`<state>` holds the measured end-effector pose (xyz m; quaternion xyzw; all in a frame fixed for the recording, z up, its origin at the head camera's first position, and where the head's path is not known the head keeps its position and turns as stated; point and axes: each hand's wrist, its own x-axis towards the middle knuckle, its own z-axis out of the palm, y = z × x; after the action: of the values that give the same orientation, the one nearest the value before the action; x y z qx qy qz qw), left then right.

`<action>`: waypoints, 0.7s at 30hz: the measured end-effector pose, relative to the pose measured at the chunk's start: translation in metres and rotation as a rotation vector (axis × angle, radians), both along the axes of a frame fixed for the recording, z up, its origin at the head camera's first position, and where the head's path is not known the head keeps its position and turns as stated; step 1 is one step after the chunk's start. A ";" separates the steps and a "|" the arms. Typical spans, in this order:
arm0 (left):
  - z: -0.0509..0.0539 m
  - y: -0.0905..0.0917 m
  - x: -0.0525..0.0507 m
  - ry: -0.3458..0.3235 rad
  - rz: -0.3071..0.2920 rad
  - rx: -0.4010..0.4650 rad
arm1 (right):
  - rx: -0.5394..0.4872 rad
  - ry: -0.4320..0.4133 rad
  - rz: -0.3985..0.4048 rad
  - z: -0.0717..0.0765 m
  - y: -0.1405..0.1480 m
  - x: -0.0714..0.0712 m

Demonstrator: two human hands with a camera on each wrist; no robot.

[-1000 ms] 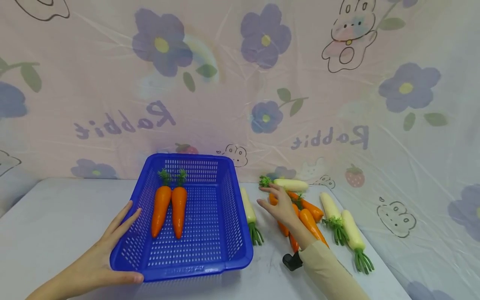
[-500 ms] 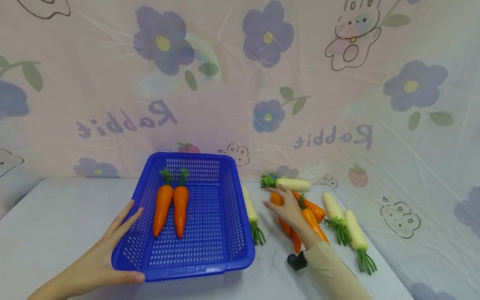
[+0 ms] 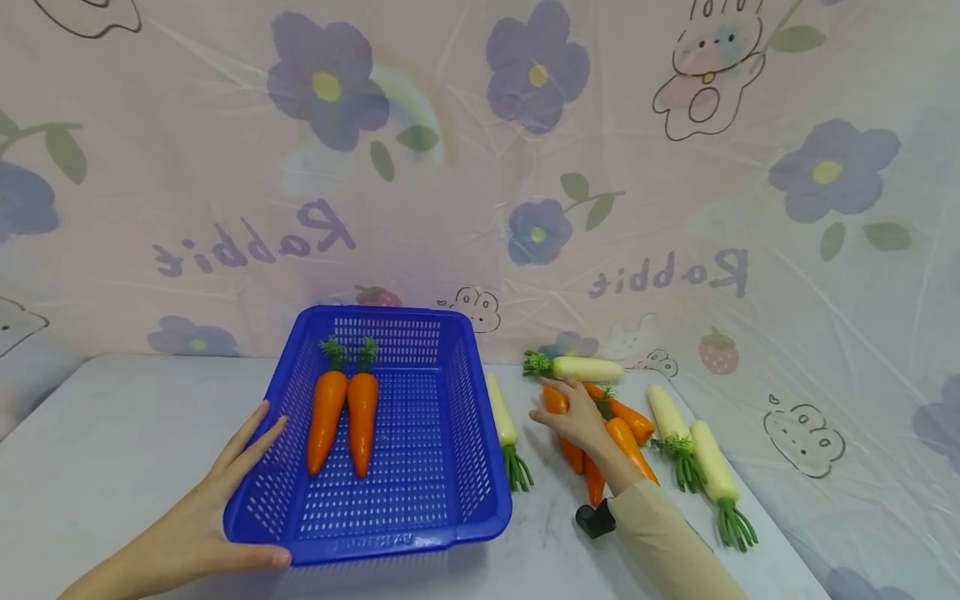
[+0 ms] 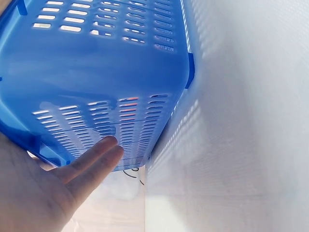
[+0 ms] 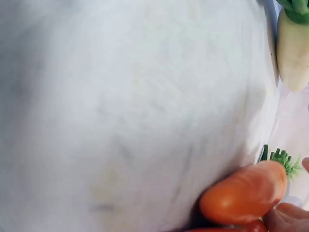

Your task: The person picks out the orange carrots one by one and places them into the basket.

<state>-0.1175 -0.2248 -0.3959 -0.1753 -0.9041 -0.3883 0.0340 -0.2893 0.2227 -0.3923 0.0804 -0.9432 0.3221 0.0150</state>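
Note:
My left hand (image 3: pixel 198 521) rests against the left side of a blue plastic basket (image 3: pixel 491 525), its fingers straight along the wall and its thumb at the front rim. In the left wrist view two straight fingers (image 4: pixel 94 166) lie by the slotted wall. Inside the basket are two orange carrots (image 3: pixel 327 421) with green tops, side by side. My right hand (image 3: pixel 581 421) is over a pile of carrots on the table, thumb and fingers spread about one carrot (image 3: pixel 555 400). In the right wrist view a fingertip appears beside a carrot (image 5: pixel 246 193); the hand mostly falls outside that view.
White radishes lie around the carrot pile: one behind it (image 3: pixel 588 369), two to the right, including a radish (image 3: pixel 714 462) near the table edge, and one radish (image 3: pixel 501 412) beside the basket. A printed curtain (image 3: pixel 420 192) hangs behind the white table (image 3: pixel 112 433).
My right hand has lowered slightly towards the carrot pile, and its fingers have come closer to one carrot. The left hand and the basket stay in place; the head view has shifted slightly.

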 end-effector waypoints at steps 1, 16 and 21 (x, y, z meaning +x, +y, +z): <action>0.000 0.000 0.000 -0.005 0.000 0.001 | 0.018 -0.009 -0.002 0.000 -0.001 0.000; 0.000 0.000 0.001 0.002 -0.003 0.011 | 0.036 -0.021 0.051 -0.008 -0.006 0.001; -0.001 0.000 0.000 -0.006 0.004 0.007 | 0.003 -0.022 0.042 -0.009 -0.006 0.001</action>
<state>-0.1174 -0.2248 -0.3971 -0.1722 -0.9032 -0.3919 0.0328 -0.2882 0.2164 -0.4016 0.0968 -0.9419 0.3216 -0.0021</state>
